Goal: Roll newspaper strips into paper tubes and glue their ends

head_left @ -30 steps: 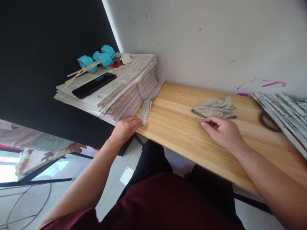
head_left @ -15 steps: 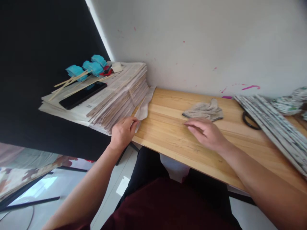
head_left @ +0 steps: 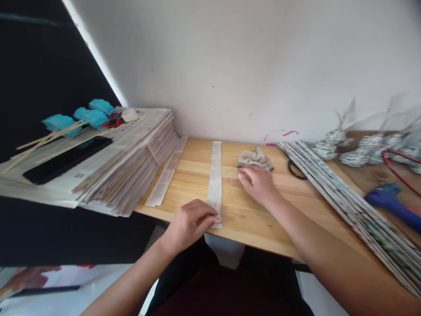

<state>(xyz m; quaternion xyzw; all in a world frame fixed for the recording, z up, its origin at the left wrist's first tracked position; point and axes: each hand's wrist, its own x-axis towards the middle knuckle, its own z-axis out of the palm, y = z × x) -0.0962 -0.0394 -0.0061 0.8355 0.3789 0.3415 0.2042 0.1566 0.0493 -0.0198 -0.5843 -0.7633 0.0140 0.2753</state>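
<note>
Working remotely, I have my left hand at the table's front edge, thumb and fingertips pinching the near end of a paper strip, which stretches straight away from them across the wooden table. Left of those fingers lie a second strip and a newspaper stack. My right hand has thumb and forefinger close together; I cannot tell whether they grip anything. A crumpled cloth lies just beyond them, rolled-paper rods to their right.

Pale wall with magenta smears behind wooden tabletop, black panel leftward
</note>
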